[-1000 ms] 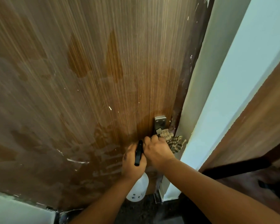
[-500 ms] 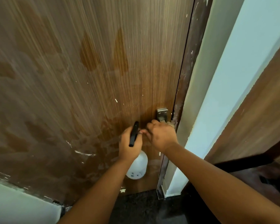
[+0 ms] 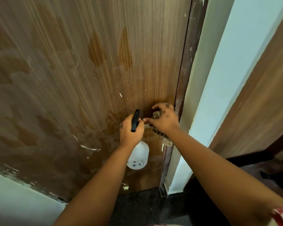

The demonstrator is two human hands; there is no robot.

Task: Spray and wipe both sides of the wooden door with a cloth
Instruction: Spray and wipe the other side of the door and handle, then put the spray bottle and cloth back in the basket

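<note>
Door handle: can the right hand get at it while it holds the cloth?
Probably yes. The right hand already lies over the door handle with the cloth bunched in its fingers; only the cloth lies between, and the left hand grips the spray bottle alongside.

Door (image 3: 91, 82) face is wide open up top and out left. Down by the handle (image 3: 147, 125) it's cramped: spray bottle (image 3: 138, 154), cloth (image 3: 164, 139) and frame (image 3: 185, 75) crowd that right edge.

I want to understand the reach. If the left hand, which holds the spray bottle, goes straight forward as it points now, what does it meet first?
Probably the wooden door: the left hand gripping the spray bottle points at the door, with nothing visible between, though depth is unclear.
</note>
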